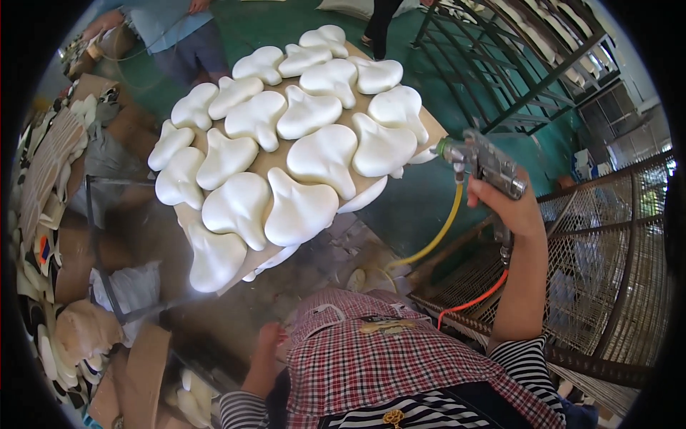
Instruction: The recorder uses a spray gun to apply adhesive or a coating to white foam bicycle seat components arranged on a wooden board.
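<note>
My right hand [509, 201] is closed round the grip of a metal spray gun [493, 166], raised at the right of the board. The gun's nozzle points left toward the white saddle-shaped pads [325, 154]. A yellow hose [451, 222] hangs from below its front, and an orange hose [475, 299] runs from the bottom of its grip. Several smooth pads cover a brown board [436, 129], with more pads showing under its near edge. My left hand [271, 336] is low beside my checked apron [386, 357], away from the pads; its fingers are too foreshortened to read.
A mesh rack [607, 250] stands close at my right, a green metal rack [500, 71] beyond it. Cardboard [146, 372], plastic bags [139, 289] and stacked pieces crowd the left. A person in a blue shirt [153, 25] stands at the far left, and another person's dark-clothed leg [382, 28] shows behind the board.
</note>
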`<state>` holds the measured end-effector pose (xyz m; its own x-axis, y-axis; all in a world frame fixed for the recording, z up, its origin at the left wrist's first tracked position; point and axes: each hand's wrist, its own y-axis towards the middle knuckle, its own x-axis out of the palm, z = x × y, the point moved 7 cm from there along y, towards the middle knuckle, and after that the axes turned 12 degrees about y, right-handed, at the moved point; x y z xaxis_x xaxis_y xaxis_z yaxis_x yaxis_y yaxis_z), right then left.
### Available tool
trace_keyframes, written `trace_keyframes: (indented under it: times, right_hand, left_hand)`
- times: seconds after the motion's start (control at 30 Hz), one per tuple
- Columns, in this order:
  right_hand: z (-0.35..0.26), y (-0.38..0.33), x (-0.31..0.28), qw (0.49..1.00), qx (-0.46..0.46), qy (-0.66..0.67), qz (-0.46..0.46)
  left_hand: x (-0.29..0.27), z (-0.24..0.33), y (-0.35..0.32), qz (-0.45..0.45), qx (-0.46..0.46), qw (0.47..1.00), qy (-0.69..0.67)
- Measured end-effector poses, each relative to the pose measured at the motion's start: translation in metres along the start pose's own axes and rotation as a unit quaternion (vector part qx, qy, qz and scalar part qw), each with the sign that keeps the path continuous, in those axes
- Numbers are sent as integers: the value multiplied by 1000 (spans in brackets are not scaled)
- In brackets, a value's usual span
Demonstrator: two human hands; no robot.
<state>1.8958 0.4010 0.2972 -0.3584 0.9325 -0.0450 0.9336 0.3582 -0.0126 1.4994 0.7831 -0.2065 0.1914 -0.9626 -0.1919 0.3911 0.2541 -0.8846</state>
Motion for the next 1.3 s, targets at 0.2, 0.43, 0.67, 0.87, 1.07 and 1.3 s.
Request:
trace_keyframes:
  times: [0.2, 0.43, 0.67, 0.87, 1.07, 1.3]
  right_hand:
    - [-12, 37, 8, 998, -23, -46, -19]
    - [-21, 44, 22, 996, -35, -71, -50]
    - [-17, 24, 12, 997, 0, -73, -13]
    - [-14, 27, 12, 997, -11, -82, -11]
    - [-22, 8, 26, 998, -18, -46, -39]
    - [-6, -43, 15, 996, 61, -64, -9]
  left_hand:
    - [8, -11, -23, 46, -62, 995, -67]
    - [3, -41, -10, 28, 23, 999, 32]
    - [7, -6, -22, 34, -56, 993, -99]
    - [7, 8, -9, 8, -32, 997, -72]
    - [-7, 3, 18, -8, 221, 961, 164]
    - [-3, 2, -8, 23, -23, 999, -5]
